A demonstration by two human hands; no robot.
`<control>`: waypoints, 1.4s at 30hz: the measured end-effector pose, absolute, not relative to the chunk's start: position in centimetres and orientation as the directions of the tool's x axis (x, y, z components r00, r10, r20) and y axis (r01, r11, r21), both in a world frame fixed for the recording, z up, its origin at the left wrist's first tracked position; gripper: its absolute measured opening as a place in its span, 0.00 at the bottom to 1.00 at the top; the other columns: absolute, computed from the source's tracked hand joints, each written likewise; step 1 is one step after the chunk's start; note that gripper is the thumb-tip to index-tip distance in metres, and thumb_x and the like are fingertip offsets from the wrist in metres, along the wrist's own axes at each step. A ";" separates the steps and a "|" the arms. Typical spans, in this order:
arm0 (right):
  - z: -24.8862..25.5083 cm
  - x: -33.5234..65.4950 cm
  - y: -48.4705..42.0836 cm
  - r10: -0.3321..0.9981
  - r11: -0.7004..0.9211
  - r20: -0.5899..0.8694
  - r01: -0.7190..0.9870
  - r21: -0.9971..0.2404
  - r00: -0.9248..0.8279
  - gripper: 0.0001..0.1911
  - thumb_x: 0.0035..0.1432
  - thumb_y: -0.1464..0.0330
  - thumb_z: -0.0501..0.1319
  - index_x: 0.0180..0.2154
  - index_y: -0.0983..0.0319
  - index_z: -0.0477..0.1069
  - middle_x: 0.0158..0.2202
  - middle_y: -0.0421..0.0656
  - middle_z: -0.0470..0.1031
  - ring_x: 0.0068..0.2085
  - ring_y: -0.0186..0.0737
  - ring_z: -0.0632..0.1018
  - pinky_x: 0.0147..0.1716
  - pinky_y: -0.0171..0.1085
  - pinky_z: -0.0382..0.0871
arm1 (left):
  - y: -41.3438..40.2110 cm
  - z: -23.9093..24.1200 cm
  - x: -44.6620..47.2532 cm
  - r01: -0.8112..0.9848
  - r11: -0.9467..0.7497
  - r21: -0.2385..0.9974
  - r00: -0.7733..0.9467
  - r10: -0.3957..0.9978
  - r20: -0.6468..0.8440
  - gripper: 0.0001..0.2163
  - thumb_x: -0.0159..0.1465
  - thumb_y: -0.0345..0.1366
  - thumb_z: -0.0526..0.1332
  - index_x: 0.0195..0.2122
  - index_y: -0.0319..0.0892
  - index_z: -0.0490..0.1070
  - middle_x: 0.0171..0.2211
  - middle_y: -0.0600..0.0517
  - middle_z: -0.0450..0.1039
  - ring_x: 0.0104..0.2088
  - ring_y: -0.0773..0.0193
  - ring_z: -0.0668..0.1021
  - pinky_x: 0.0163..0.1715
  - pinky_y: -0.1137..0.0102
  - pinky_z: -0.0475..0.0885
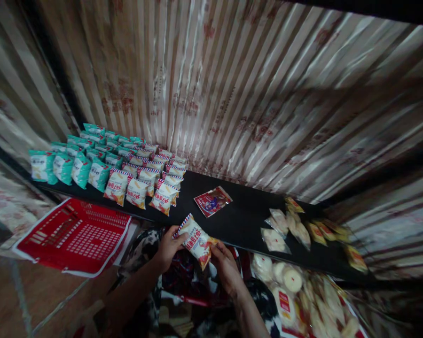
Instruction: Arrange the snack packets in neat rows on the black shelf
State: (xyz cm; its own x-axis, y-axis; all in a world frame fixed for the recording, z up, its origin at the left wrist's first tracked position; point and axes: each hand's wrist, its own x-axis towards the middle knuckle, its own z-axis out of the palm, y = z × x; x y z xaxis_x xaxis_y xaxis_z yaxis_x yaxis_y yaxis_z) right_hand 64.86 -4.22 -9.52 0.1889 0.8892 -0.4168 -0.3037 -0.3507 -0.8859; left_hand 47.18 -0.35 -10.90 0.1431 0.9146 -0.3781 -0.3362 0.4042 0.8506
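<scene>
White-and-orange plastic snack packet (197, 241) is held at the front edge of the black shelf (239, 216), with the fingers of the left hand (169, 246) and right hand (223, 260) pinching its ends. Joining the matching upright row (137, 192) would call for a steady forward reach.

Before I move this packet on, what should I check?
1. Grip: left hand and right hand both hold the striped-top packet: ok.
2. Match: its print looks the same as the front row of orange-and-white packets: ok.
3. Room: the shelf is bare just right of that row: ok.
4. Strays: a red packet lies flat alone on that bare stretch: not ok.
5. Seal of the held packet: blurred, cannot tell.
</scene>
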 end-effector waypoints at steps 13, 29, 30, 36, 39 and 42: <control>-7.2 66.1 -0.1 0.967 -0.231 -0.236 0.060 -0.971 -0.097 0.29 0.45 0.57 0.67 0.48 0.61 0.68 0.43 0.45 0.77 0.45 0.47 0.76 0.45 0.42 0.68 | 5.3 -8.5 48.4 0.061 0.036 0.997 0.249 0.967 -0.051 0.23 0.53 0.31 0.62 0.52 0.44 0.65 0.43 0.50 0.73 0.41 0.63 0.75 0.42 0.70 0.70; -7.3 65.8 16.6 0.945 -0.138 -0.022 0.334 -0.932 0.327 0.22 0.46 0.55 0.61 0.38 0.65 0.72 0.35 0.49 0.79 0.36 0.48 0.78 0.37 0.41 0.70 | 13.2 -9.1 55.2 0.563 -0.135 0.815 -0.015 0.985 0.173 0.23 0.64 0.35 0.46 0.60 0.34 0.56 0.64 0.41 0.50 0.64 0.54 0.52 0.62 0.55 0.50; -7.3 65.7 17.6 0.942 -0.136 -0.010 0.353 -0.926 0.336 0.22 0.47 0.55 0.61 0.39 0.65 0.71 0.35 0.50 0.78 0.36 0.48 0.78 0.36 0.40 0.70 | 14.0 -9.5 55.4 0.569 -0.134 0.811 -0.029 0.983 0.183 0.23 0.64 0.35 0.45 0.60 0.33 0.56 0.64 0.41 0.51 0.64 0.53 0.52 0.62 0.55 0.50; -8.3 64.8 22.5 0.948 -0.066 0.067 0.395 -0.916 0.312 0.19 0.49 0.58 0.59 0.40 0.63 0.71 0.34 0.47 0.79 0.34 0.44 0.78 0.34 0.38 0.71 | 18.4 -11.0 56.5 0.549 -0.069 0.833 -0.137 0.976 0.171 0.22 0.65 0.37 0.45 0.57 0.35 0.61 0.63 0.43 0.54 0.64 0.54 0.52 0.63 0.56 0.50; -9.1 64.3 24.4 0.949 -0.063 0.077 0.423 -0.904 0.306 0.18 0.49 0.58 0.59 0.38 0.62 0.72 0.33 0.46 0.79 0.33 0.43 0.78 0.34 0.38 0.71 | 20.0 -11.3 56.6 0.540 -0.045 0.841 -0.139 0.980 0.141 0.23 0.65 0.37 0.44 0.58 0.33 0.60 0.63 0.41 0.52 0.64 0.55 0.52 0.63 0.56 0.49; -9.8 63.9 25.9 0.953 -0.069 0.076 0.452 -0.889 0.294 0.17 0.49 0.57 0.58 0.36 0.62 0.72 0.33 0.45 0.79 0.33 0.42 0.78 0.34 0.37 0.70 | 21.2 -11.5 56.4 0.530 -0.002 0.848 -0.150 0.984 0.096 0.23 0.66 0.38 0.43 0.58 0.33 0.59 0.64 0.41 0.50 0.64 0.55 0.51 0.63 0.56 0.48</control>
State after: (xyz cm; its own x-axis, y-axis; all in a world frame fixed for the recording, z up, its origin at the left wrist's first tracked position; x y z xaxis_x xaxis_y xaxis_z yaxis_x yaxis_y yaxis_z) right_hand 63.95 25.93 -9.81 0.2938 0.9529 0.0758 0.4522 -0.0687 -0.8892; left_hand 56.38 21.22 -11.46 -0.1498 0.9840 0.0964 0.5303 -0.0023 0.8478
